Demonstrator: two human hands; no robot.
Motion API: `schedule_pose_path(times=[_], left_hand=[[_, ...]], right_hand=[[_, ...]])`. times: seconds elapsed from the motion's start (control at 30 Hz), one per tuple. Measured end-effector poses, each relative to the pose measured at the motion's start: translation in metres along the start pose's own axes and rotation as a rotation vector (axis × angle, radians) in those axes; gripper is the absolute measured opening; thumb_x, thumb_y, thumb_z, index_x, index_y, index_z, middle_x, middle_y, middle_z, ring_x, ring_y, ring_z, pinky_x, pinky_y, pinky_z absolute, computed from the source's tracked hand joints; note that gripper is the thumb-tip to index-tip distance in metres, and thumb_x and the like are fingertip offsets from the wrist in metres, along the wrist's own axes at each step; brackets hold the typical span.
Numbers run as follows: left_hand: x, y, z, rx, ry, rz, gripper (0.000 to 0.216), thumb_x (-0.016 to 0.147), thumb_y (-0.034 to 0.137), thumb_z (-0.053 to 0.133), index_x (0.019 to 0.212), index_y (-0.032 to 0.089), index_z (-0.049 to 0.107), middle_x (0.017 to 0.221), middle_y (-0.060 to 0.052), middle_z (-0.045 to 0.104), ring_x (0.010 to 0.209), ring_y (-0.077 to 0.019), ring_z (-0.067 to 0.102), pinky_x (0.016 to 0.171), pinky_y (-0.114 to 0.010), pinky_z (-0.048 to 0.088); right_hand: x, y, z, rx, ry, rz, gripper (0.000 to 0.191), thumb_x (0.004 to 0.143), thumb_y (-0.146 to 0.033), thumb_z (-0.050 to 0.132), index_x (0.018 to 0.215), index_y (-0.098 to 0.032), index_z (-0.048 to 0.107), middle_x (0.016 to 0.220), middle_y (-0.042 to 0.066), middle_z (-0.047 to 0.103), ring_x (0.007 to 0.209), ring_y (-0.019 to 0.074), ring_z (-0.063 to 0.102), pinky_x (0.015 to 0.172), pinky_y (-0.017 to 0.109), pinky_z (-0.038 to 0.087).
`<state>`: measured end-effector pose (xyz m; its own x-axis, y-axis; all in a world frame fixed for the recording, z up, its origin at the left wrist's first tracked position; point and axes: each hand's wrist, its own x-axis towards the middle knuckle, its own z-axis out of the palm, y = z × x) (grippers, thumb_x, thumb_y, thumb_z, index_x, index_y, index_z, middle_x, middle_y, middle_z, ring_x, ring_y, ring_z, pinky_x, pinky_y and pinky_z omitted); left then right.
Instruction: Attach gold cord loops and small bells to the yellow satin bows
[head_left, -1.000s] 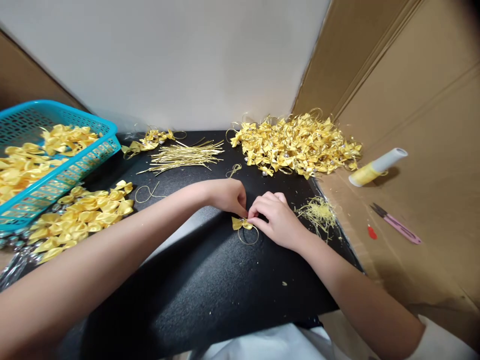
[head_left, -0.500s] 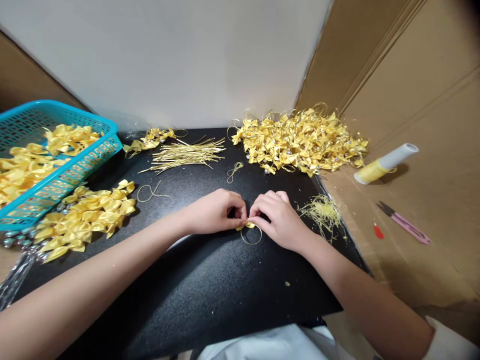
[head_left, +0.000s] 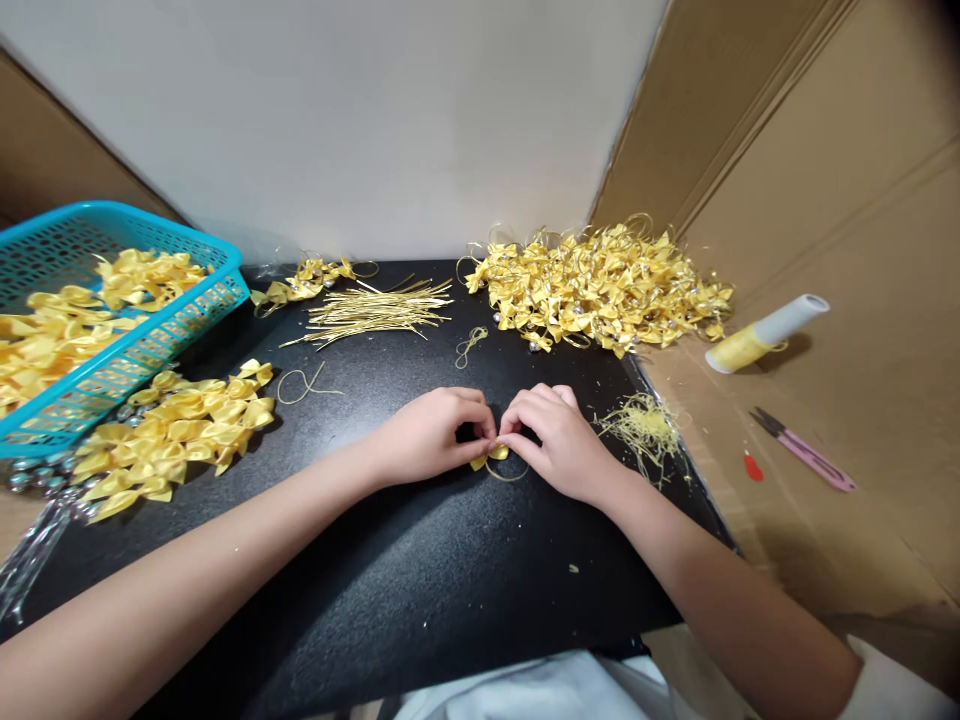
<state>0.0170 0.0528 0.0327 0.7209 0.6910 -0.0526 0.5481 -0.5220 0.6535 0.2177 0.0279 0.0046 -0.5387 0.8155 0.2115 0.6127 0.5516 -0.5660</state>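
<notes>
My left hand (head_left: 431,435) and my right hand (head_left: 559,440) meet at the middle of a black mat (head_left: 390,560). Both pinch one small yellow ribbon bow (head_left: 491,457), whose thin gold cord loop (head_left: 506,474) hangs toward me on the mat. Fingers of both hands are curled tight around the bow, which is mostly hidden between the fingertips.
A big heap of finished bows (head_left: 600,285) lies at the back right. Cut gold cords (head_left: 375,308) lie at the back centre, plain bows (head_left: 176,430) at the left, a teal basket (head_left: 112,300) of bows beyond. Cord scraps (head_left: 645,425), thread spool (head_left: 765,333) and pink snips (head_left: 802,450) sit at the right.
My left hand has drawn back from reaching over and curled in beside the right. The bow is now more covered by the fingertips, and the loop looks smaller.
</notes>
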Motion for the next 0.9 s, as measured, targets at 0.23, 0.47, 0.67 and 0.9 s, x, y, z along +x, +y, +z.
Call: schedule_pose_path(times=[0.23,0.47,0.67,0.9], left_hand=[[-0.01,-0.001,0.003,-0.028,0.133,-0.046,0.015,0.087,0.026,0.057,0.08,0.017,0.067,0.072,-0.001,0.066,0.062,-0.0111,0.055,0.06,-0.022,0.041],[-0.016,-0.001,0.014,-0.124,0.246,-0.147,0.013,0.081,0.024,0.061,0.075,0.017,0.07,0.062,0.003,0.062,0.056,-0.0082,0.045,0.056,-0.02,0.035],[-0.018,-0.004,0.023,-0.225,0.306,-0.239,0.013,0.078,0.026,0.064,0.074,0.016,0.071,0.056,0.004,0.055,0.053,-0.0082,0.039,0.051,-0.02,0.03],[-0.017,-0.004,0.024,-0.401,0.332,-0.232,0.017,0.086,0.029,0.058,0.08,0.014,0.063,0.069,-0.001,0.066,0.059,-0.0102,0.054,0.055,-0.021,0.039]], right_hand=[[0.0,-0.001,-0.001,-0.004,0.0,0.01,0.011,0.092,-0.024,0.059,0.082,-0.021,0.057,0.085,0.0,0.065,0.086,0.0166,0.052,0.082,0.033,0.028],[0.001,-0.001,0.0,0.004,0.003,0.009,0.012,0.091,-0.025,0.061,0.081,-0.021,0.056,0.084,0.0,0.064,0.085,0.0171,0.052,0.082,0.033,0.028],[0.001,-0.001,0.0,0.012,0.0,0.013,0.011,0.091,-0.024,0.061,0.082,-0.02,0.057,0.084,0.0,0.064,0.085,0.0169,0.052,0.081,0.033,0.028],[0.001,-0.002,0.0,0.031,0.022,0.031,0.011,0.091,-0.025,0.061,0.082,-0.02,0.057,0.086,0.0,0.064,0.086,0.0167,0.053,0.082,0.033,0.029]])
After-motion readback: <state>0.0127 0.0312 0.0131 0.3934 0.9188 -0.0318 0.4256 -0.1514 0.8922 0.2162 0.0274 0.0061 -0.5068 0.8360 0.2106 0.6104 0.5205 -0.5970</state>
